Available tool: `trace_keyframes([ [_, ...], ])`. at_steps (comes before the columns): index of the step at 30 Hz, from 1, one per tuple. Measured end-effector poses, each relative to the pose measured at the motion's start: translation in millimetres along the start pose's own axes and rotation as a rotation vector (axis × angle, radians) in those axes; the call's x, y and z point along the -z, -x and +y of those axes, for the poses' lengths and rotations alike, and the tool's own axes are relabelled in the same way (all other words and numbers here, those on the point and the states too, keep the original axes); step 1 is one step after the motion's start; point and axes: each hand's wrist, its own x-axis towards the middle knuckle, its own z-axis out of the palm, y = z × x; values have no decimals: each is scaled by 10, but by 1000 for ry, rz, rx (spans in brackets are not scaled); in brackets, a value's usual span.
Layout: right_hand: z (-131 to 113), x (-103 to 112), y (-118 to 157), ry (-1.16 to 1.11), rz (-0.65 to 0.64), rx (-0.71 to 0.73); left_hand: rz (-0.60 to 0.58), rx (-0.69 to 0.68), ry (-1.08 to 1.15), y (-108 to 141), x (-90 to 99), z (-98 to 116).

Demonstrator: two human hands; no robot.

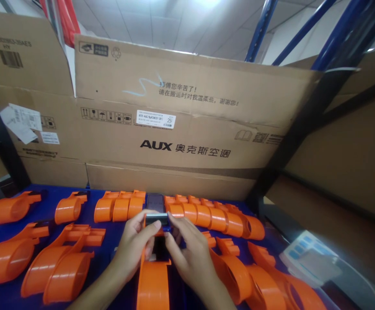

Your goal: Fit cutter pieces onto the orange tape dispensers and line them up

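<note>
Near the lower middle of the head view, my left hand is closed round a small dark rectangular part, with its thumb lying on the front. The fingers of my right hand pinch the right end of that same part, where a bit of blue shows. Directly below, an orange ring-shaped piece stands between my wrists, its upper end partly behind my left fingers. Whether it is joined to the dark part I cannot tell. A dark flat object lies just behind my hands.
Several orange ring pieces lie left and right on the blue surface. An upright cardboard sheet stands behind, between dark shelf posts. At the right is a white and blue item in clear plastic.
</note>
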Motion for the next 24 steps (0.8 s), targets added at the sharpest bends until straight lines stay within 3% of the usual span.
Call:
trace_keyframes([
  [10,48,39,-51,81,-47,139,118,78,103,-62,5,42],
  [19,95,-142,52,252,64,243,41,108,80,-10,1,47],
  [24,99,-108,38,209,60,248,27,117,65,-31,33,47],
])
